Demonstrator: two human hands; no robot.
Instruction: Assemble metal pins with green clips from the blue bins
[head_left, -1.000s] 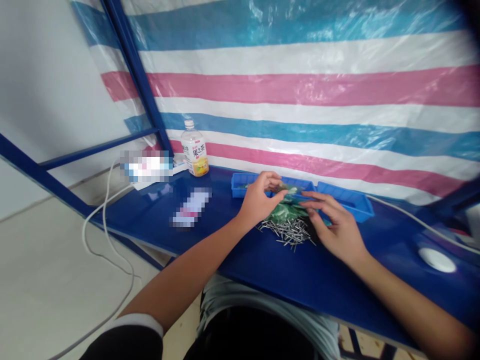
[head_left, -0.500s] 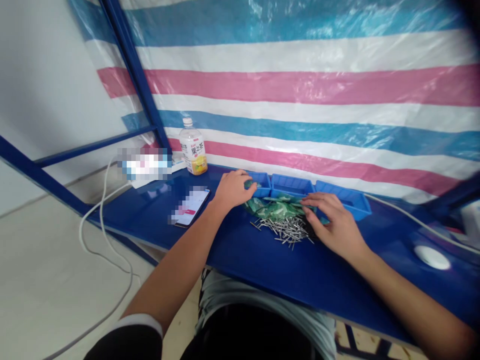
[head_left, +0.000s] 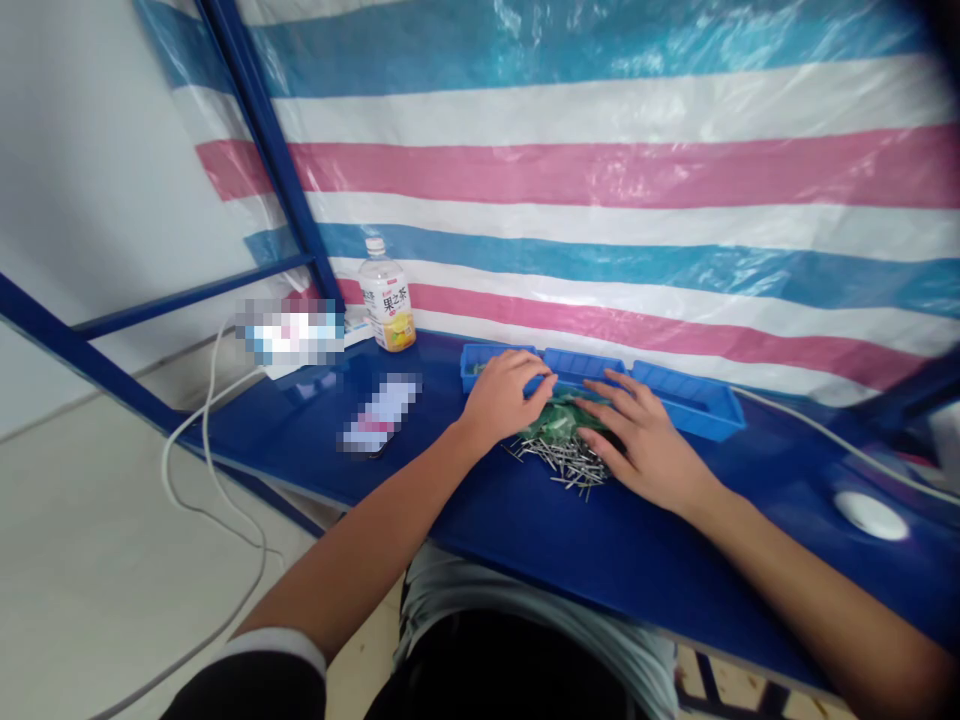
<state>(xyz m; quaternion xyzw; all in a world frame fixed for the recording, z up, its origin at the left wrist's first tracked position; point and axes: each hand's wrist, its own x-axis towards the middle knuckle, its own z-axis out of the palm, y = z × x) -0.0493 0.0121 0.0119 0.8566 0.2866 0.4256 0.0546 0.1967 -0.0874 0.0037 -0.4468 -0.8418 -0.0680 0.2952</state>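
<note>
A heap of small metal pins [head_left: 568, 462] lies on the blue table [head_left: 570, 540], with a pile of green pieces [head_left: 559, 415] just behind it. My left hand [head_left: 504, 398] rests on the left side of the green pile, fingers curled down onto it. On the right side lies my right hand [head_left: 643, 445], fingers spread flat over the green pieces and the pins. Whether either hand grips a piece is hidden. Blue plastic trays [head_left: 675, 395] stand in a row right behind the pile.
A drink bottle [head_left: 386, 298] stands at the back left next to a blurred box [head_left: 289, 330]. A phone [head_left: 382, 412] lies left of my left hand. A white round object [head_left: 872, 514] sits at the right. White cables [head_left: 210, 470] hang off the table's left edge.
My left hand came back from the left tray onto the green pile. My right hand slid left and forward over the pile, fingers spreading.
</note>
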